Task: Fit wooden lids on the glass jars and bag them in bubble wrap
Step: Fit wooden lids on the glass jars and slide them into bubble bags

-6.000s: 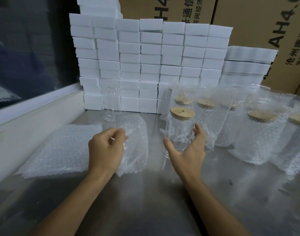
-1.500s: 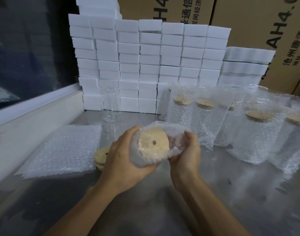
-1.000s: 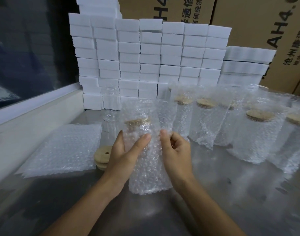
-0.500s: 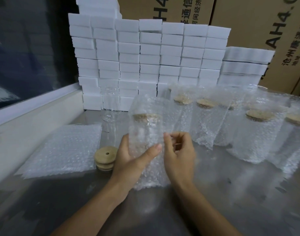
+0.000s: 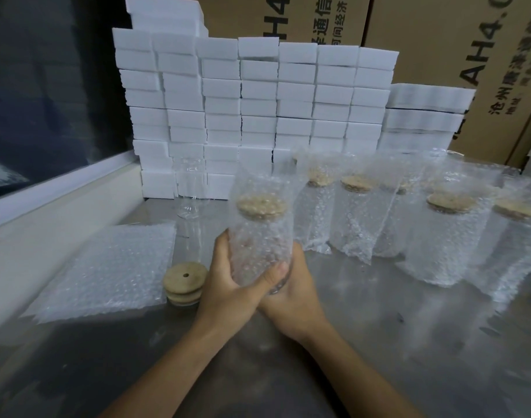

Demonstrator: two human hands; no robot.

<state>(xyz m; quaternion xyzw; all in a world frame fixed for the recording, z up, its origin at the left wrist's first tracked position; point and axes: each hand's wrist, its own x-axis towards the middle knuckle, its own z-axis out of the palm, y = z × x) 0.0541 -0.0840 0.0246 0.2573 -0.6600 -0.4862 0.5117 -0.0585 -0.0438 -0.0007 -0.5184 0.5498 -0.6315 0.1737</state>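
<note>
Head view: both hands grip one bagged jar (image 5: 259, 236).
Left hand (image 5: 228, 285) and right hand (image 5: 291, 291) clasp its base, seemingly just above the counter (image 5: 363, 342).

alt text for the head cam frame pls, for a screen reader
Two bare hands, left hand and right hand, hold a bubble-wrapped glass jar with a round wooden lid upright above a grey metal table. A stack of round wooden lids and flat bubble-wrap bags lie to the left; more wrapped jars stand to the right.
</note>
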